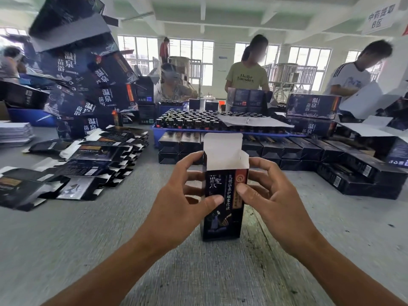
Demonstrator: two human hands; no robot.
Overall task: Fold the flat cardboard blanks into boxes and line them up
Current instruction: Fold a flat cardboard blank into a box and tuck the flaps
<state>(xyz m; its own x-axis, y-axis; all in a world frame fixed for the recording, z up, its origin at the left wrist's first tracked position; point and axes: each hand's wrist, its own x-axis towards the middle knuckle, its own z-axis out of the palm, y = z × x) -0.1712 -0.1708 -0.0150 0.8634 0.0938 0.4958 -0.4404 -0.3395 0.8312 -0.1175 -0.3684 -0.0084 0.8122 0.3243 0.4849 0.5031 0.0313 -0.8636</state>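
Both hands on one dark box (pixel 223 208), standing upright on the grey tabletop (pixel 88 250). Left hand (pixel 183 208) grips its left side, thumb pressed on the front panel, fingers curled round the back. Right hand (pixel 271 202) grips the right side the same way, thumb on the front near the orange strip. Top of the box is open: white lid flap (pixel 221 146) stands up, side flaps out. Left of the left hand, well apart: a loose spread of flat blanks (pixel 88 166). Just beyond the hands: rows of finished boxes (pixel 287 149) lying side by side, continuing to the right. Behind those, a blue tray (pixel 156 134) of dark bottles (pixel 187 120). Other people work at the far side.
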